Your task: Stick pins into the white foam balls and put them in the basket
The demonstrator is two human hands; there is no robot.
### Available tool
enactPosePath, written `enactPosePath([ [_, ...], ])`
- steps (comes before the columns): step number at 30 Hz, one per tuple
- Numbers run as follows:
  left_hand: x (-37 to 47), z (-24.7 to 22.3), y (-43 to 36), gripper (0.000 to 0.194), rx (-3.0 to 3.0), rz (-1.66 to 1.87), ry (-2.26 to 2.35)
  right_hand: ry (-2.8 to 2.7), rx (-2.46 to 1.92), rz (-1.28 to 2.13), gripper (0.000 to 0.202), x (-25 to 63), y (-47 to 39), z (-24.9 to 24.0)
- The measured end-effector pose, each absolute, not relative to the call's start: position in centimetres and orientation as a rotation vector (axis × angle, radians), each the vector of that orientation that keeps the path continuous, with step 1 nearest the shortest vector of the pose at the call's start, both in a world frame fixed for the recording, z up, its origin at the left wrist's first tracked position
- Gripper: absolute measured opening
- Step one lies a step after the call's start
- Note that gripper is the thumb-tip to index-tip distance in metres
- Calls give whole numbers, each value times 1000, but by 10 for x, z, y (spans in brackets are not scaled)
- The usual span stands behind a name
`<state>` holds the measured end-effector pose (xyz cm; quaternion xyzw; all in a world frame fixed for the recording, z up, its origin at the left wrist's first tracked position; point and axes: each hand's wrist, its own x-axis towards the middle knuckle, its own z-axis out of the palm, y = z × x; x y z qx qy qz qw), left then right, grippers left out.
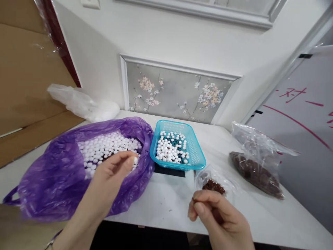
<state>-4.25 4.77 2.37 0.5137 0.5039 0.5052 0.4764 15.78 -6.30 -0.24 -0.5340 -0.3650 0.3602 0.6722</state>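
Over the right part of an open purple plastic bag full of small white balls, my left hand pinches one white ball between thumb and fingertips. My right hand is closed in a pinch at the table's front, just before a small clear bag of reddish-brown bits. A tiny dark piece seems to show at its fingertips, too small to make out. Between and beyond the hands, a blue perforated basket holds many white balls.
On the right of the white table lies a larger clear bag of dark brown material. A crumpled translucent bag lies behind the purple one. Cardboard stands at left, a whiteboard at right. A dark flat piece shows under the basket.
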Motion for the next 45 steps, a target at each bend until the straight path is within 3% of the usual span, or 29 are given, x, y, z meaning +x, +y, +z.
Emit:
enactPosePath([
  [4, -16, 14, 15, 19, 676, 845, 707, -909, -1001, 850, 8, 137, -59, 4],
  [10, -1, 2, 2, 9, 516, 768, 443, -905, -878, 853, 5, 122, -52, 1],
  [21, 0, 2, 4, 8, 545, 822, 492, -887, -858, 808, 5, 115, -50, -9],
  [25, -2, -1, 4, 17, 577, 821, 524, -898, -874, 829, 6, 121, -51, -12],
  [31, -1, 2, 5, 4, 741, 837, 523, -935, -903, 848, 8, 124, -50, -15],
  [45, 2, 2, 5, 8, 757, 877, 487, -909, -905, 893, 9, 124, -50, -17],
])
